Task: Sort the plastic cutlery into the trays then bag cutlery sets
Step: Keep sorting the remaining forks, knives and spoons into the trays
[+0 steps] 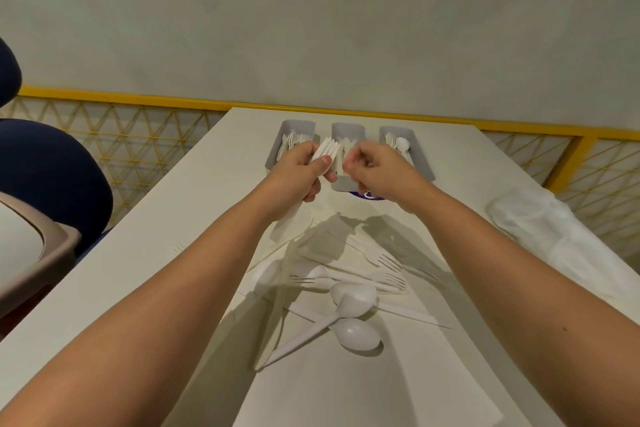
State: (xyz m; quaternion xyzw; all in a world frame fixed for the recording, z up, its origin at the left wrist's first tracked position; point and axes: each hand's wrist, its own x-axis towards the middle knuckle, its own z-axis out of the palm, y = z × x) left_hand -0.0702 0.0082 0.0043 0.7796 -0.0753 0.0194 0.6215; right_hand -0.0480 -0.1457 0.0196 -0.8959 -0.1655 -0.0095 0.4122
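- The left hand (300, 168) is closed round a fanned bundle of white knives (325, 150), blades pointing away, directly over the middle tray (341, 184)
- The right hand (372, 166) is curled beside it; whether it holds anything cannot be told
- The left hand is nearer that tray

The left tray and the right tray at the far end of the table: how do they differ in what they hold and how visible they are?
The left tray holds forks, the right tray spoons with round bowls. The left hand hides the left tray's near end, while the right tray is almost fully visible beside the right hand. Both are grey, narrow and lie parallel.
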